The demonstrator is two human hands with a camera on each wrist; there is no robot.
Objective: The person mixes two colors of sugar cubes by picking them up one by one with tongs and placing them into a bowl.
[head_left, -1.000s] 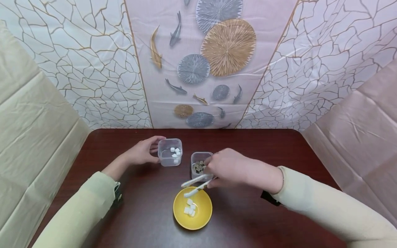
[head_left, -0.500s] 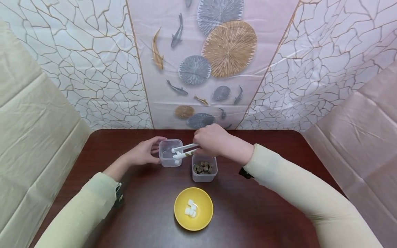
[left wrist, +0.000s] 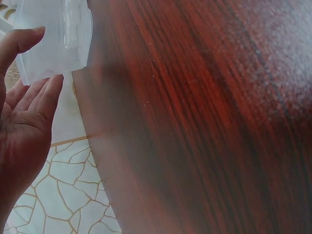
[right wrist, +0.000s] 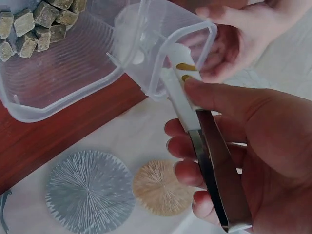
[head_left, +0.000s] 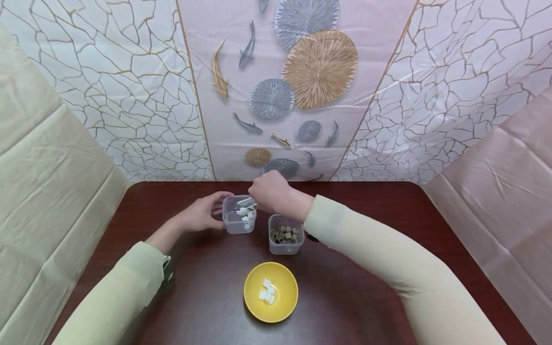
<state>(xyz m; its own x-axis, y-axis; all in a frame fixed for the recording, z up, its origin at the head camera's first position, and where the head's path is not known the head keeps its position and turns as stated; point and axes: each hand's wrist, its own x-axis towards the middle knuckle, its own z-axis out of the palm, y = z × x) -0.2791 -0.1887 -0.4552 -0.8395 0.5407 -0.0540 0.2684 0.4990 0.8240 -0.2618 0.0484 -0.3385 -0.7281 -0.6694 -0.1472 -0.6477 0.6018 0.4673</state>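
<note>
My left hand (head_left: 200, 213) steadies a clear plastic container (head_left: 233, 228), thumb near its front and fingers behind it. White cubes (head_left: 247, 216) lie inside, toward its right side. My right hand (head_left: 276, 191) grips a pair of tongs (right wrist: 214, 165) with white tips and metal arms. The tips reach down into that container, beside the cubes; in the right wrist view they sit close together, their ends hidden behind the plastic. Below the right wrist stands a second clear container (head_left: 286, 249) with brown cubes (head_left: 282, 235).
A yellow bowl (head_left: 286, 306) with several white cubes (head_left: 267, 292) stands nearer the front, below the second container. The dark wooden table (head_left: 207, 278) ends at a patterned cloth backdrop (head_left: 271, 143). Pale cloth panels (head_left: 51, 191) flank both sides.
My right hand has moved from over the brown-cube container up and left, bringing the tongs into the white-cube container. My left hand keeps its hold; the bowl looks the same.
</note>
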